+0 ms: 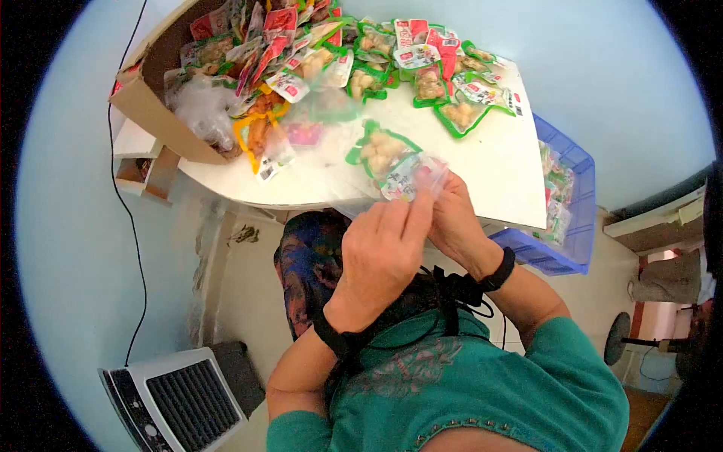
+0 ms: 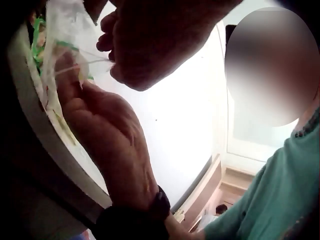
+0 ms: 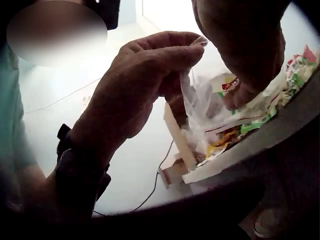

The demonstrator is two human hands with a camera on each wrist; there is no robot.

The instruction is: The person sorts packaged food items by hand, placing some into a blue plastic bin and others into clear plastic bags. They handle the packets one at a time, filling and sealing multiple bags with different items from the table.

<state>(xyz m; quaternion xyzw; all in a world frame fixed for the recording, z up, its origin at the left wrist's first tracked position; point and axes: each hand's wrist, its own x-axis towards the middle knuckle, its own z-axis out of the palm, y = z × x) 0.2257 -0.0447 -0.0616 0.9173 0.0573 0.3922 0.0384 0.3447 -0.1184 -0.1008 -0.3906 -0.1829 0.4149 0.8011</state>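
My left hand (image 1: 384, 252) pinches a thin clear plastic bag, its edge between thumb and fingertips in the right wrist view, where the left hand (image 3: 140, 75) is raised. My right hand (image 1: 461, 226) is close against it, fingers curled at the printed end of a green-edged food packet (image 1: 382, 151). This packet, with pale round pieces inside, hangs over the near table edge. In the right wrist view the right hand (image 3: 250, 50) is close to the camera, its fingertips at the bag (image 3: 197, 105). How far the packet is inside the bag is unclear.
Many packets (image 1: 429, 83) lie heaped at the table's back. A cardboard box (image 1: 169, 124) with packets and crumpled clear bags (image 1: 203, 109) stands at the left. Beside the table's right edge is a blue crate (image 1: 580, 203) holding packets. An orange-edged packet (image 1: 260, 135) lies near the box.
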